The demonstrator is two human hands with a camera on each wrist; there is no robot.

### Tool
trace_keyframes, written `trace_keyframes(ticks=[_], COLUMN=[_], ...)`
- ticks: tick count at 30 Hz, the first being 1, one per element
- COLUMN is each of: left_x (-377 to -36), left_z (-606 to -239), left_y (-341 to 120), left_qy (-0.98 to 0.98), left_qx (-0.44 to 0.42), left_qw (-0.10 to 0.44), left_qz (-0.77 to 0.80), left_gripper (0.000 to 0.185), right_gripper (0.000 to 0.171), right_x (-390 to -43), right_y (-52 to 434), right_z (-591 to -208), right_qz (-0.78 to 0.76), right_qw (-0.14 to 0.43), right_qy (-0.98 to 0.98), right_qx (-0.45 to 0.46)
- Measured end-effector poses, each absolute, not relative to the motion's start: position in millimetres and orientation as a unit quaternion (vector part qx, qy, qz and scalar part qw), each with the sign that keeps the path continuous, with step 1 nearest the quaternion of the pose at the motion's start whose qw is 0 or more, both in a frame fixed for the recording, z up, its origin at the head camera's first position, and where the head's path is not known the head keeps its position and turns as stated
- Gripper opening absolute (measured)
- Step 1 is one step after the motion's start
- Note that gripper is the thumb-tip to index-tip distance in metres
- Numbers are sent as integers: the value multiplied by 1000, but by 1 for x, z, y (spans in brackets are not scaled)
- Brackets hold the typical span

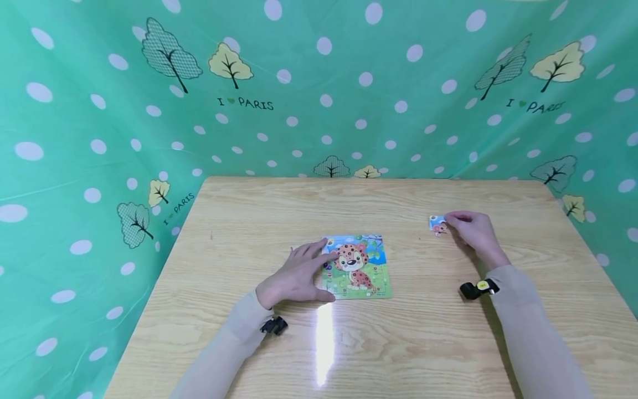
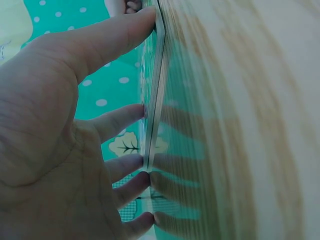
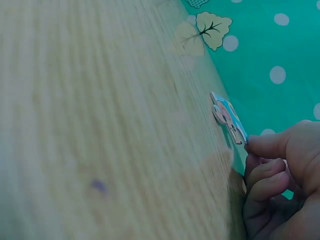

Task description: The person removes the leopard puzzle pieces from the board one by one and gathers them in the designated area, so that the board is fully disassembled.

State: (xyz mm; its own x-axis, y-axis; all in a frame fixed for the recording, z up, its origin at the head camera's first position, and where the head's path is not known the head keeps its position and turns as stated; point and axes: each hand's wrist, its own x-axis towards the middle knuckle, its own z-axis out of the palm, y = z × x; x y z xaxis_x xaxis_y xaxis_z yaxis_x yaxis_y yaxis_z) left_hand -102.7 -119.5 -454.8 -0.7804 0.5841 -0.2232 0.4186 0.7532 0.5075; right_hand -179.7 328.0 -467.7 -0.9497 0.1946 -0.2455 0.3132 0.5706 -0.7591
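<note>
A square jigsaw puzzle (image 1: 376, 277) with a spotted leopard cub on grass under a blue sky lies flat on the wooden table. Along its left side rests my left hand (image 1: 296, 277), thumb on the lower left corner and index finger over the picture. Seen from the left wrist, the thin board edge (image 2: 161, 37) meets the thumb and fingertips, which are fairly straight. Farther right and back, my right hand (image 1: 471, 227) pinches a small puzzle piece (image 1: 436, 223) with blue and spotted orange print. The right wrist view shows this piece (image 3: 227, 117) tilted, close to the tabletop.
The pale wood table (image 1: 399, 343) extends around both hands, with a bright light reflection in front of the puzzle. A green dotted cloth (image 1: 299, 133) printed with trees hangs behind the table and at its sides. Dark wrist cameras (image 1: 479, 288) are strapped to both wrists.
</note>
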Motion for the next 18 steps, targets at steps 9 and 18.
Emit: trace_keyframes(ticks=[9,18], left_x=[-103,-104], left_z=[-455,-454], left_y=[-120,-120], left_qy=[916,915], left_qx=[276,276], left_qw=[190,189], left_qz=[222,225], left_gripper=[99,98], right_gripper=[55,58], right_x=[-188,-191], right_y=[325,325], right_z=[-467,-475], right_qz=[-433,-421], right_qw=[72,46], right_qy=[886,897], right_qx=[150,129])
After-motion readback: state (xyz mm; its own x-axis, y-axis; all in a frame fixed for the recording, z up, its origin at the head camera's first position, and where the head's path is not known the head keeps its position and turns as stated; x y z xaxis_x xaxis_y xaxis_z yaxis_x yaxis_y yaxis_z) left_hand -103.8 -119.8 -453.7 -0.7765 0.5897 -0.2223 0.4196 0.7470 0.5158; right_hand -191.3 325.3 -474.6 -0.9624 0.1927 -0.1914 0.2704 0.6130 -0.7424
